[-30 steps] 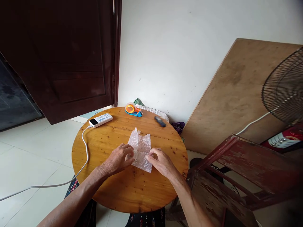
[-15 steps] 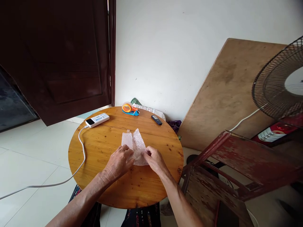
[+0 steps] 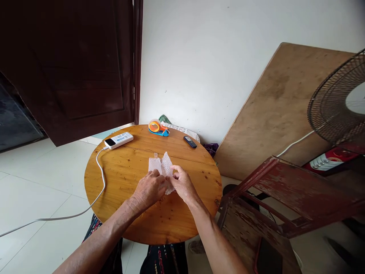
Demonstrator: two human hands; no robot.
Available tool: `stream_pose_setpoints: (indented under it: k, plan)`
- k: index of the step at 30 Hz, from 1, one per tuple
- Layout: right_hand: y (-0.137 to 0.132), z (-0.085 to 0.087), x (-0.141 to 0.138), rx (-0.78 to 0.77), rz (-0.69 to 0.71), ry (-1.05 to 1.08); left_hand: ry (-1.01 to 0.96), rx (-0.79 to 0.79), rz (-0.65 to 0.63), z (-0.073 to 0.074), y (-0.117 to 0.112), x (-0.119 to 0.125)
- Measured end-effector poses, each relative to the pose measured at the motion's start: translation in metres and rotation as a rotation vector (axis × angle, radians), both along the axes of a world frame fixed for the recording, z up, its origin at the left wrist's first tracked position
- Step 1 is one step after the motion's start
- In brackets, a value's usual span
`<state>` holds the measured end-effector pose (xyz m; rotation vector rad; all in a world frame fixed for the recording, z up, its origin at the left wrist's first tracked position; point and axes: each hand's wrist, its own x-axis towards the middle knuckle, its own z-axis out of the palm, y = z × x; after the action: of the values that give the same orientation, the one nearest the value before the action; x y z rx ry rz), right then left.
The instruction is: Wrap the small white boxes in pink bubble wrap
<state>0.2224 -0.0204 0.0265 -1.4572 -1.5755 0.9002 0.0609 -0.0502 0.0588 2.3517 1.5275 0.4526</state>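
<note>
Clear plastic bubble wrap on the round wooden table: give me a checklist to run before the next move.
1. Left hand touching the clear plastic bubble wrap: ok.
2. Right hand touching it: ok.
3. Wrap lying flat and smooth: not ok, it is creased.
4. Anything inside the wrap: cannot tell, the hands cover its near part.
5. Orange-and-blue plastic tape dispenser on the round wooden table: ok, near the far edge.
6. Long white cable clear of both hands: ok.

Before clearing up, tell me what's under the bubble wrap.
The table shows around the bubble wrap and is beneath it. Anything between them is hidden by the wrap, left hand and right hand.
</note>
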Motion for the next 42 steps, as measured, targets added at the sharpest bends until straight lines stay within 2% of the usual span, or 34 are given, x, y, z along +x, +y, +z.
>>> stream_pose_setpoints:
  k: [6, 11, 16, 20, 23, 26, 30, 36, 40, 42]
  plan:
    - [-0.003, 0.000, -0.013, 0.011, -0.015, 0.014, -0.086, 0.006, 0.007, -0.010, 0.002, -0.002]
    - [-0.010, 0.008, -0.017, 0.030, 0.027, -0.084, -0.236, 0.027, 0.071, -0.022, 0.002, -0.001]
    - [-0.016, 0.017, -0.008, 0.023, 0.246, -0.102, -0.333, 0.003, 0.080, -0.027, 0.003, -0.002]
    - [-0.018, 0.021, -0.002, 0.048, 0.408, -0.213, -0.547, -0.034, 0.041, -0.037, 0.003, -0.008]
    - [-0.017, 0.028, -0.005, 0.103, 0.455, -0.382, -0.649, -0.010, 0.173, -0.042, -0.001, -0.008]
    - [-0.015, 0.034, -0.006, 0.143, 0.484, -0.487, -0.602, 0.038, 0.310, -0.043, -0.006, -0.002]
    - [-0.008, 0.034, -0.001, 0.136, 0.534, -0.443, -0.535, 0.028, 0.350, -0.041, -0.006, 0.008]
    - [0.007, 0.033, 0.005, -0.006, 0.520, -0.179, -0.504, 0.011, 0.407, -0.041, -0.002, 0.017]
    - [0.026, 0.038, 0.015, 0.137, 0.308, -0.166, -0.478, -0.004, 0.421, -0.040, -0.003, 0.019]
    - [0.036, 0.037, 0.020, 0.219, 0.291, -0.271, -0.472, -0.024, 0.420, -0.040, -0.003, 0.020]
